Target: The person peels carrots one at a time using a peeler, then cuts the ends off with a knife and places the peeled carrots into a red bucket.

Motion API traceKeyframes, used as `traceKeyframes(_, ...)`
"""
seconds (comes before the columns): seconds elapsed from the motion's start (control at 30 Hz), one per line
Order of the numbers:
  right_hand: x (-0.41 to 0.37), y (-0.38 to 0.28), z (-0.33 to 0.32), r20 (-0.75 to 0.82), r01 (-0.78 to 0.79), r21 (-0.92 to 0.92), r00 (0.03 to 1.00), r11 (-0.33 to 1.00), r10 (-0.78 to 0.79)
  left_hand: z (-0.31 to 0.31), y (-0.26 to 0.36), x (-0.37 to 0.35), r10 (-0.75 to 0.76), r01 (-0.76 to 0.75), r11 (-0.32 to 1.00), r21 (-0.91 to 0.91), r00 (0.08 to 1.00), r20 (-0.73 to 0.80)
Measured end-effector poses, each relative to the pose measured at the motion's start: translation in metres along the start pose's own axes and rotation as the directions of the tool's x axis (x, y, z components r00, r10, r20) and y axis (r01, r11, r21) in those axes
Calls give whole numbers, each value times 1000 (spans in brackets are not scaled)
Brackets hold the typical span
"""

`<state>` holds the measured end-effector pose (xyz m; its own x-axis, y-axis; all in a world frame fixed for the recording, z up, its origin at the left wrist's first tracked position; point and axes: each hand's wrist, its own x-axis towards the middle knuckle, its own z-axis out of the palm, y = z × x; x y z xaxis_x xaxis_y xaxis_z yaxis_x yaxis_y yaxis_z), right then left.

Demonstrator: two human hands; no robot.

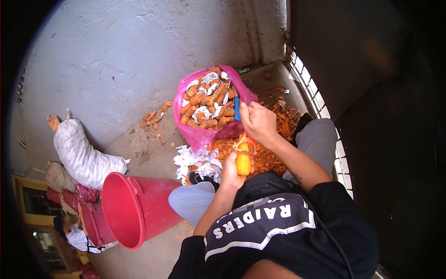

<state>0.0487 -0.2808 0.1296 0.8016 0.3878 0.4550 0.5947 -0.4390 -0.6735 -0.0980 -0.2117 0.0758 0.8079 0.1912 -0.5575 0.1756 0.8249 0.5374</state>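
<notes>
My left hand (231, 174) is closed around a peeled carrot (243, 163), its yellow-orange flesh pointing up from my lap. My right hand (258, 122) grips an orange peeler (246, 141), with the blade end lying across the carrot's upper part. Just left of my right fingers shows a blue strip-like object (237, 109), overlapping the bag's edge. In front of my hands stands an open pink mesh bag (186, 124), full of unpeeled carrots (211, 98) mixed with crumpled paper. A heap of orange peelings (269, 160) covers the floor beneath my hands.
Crumpled white paper (197, 160) lies by my left foot. Loose carrot pieces (152, 119) rest near the wall. To the left are a large red bucket (155, 207), a second bucket (96, 224), a full white sack (86, 146) and a person (79, 238) farther off.
</notes>
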Motion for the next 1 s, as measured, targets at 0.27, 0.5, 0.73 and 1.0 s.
traceKeyframes(0.27, 42, 35, 16, -186, -173, -70, 970, 982, 157, 15, 2, -16, 99, -80, 966, 247, 993, -66)
traceKeyframes(0.5, 45, 29, -2, -145, -286, -26, 949, 958, 280, 7, 7, -11, -39, 40, 999, -16, 999, 27)
traceKeyframes(0.73, 13, 16, 13, 26, -36, -42, 999, 998, 38, 6, 9, -8, -104, 109, 991, -80, 993, 62)
traceKeyframes(1.0, 73, 56, 3, -235, -346, -99, 919, 933, 316, 2, 7, -11, -89, 104, 992, -75, 979, 186)
